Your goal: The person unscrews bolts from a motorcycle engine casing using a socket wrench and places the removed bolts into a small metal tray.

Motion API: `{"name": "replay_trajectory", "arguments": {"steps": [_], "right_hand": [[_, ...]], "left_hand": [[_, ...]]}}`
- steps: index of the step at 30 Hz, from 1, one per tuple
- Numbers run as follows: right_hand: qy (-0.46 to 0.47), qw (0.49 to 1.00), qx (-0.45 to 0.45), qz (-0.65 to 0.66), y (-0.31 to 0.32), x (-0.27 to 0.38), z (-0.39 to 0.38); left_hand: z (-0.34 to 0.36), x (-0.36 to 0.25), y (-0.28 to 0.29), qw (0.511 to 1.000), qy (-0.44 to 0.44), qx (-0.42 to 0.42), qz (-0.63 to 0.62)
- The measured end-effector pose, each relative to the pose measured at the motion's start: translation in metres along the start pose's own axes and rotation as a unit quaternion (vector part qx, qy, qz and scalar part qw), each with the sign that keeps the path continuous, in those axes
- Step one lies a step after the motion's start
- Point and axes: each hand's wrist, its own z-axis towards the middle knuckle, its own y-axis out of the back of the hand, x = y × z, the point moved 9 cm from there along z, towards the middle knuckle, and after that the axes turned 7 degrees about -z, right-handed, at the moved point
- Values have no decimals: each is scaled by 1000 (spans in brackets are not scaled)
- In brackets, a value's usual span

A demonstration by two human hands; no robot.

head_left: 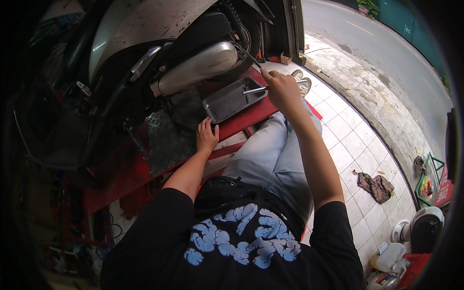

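My right hand (pixel 282 92) is closed around the crossbar of a T-handle wrench (pixel 252 90). The wrench's shaft slants up and left to the rear end of a silver exhaust muffler (pixel 200 67), beside the scooter's rear wheel (pixel 249 41). What the wrench's tip meets is too small to tell. Below it, a grey metal tray (pixel 222 107) lies on the red lift bench (pixel 241 124). My left hand (pixel 207 137) rests at the bench's edge by the tray's near corner, fingers stretched out and holding nothing.
The scooter's body (pixel 130 29) fills the upper left. A ridged metal plate (pixel 166 145) lies on the bench. On the white tiles (pixel 350 130) at right are a crumpled brown rag (pixel 376 187) and a plastic jug (pixel 389 257). A road (pixel 360 26) runs beyond the doorway.
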Motion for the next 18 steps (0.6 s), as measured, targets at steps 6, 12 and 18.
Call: {"name": "replay_trajectory", "arguments": {"steps": [6,12,18], "right_hand": [[52,996,-25,-75,3,17,-3],[60,993,-36,-90,10,22,-4],[62,993,-42,-86,3,29,-5]], "left_hand": [[0,2,-1,1000,-4,-3,7],[-1,3,-2,1000,0,-1,11],[0,2,-2,1000,-2,-1,10]]}}
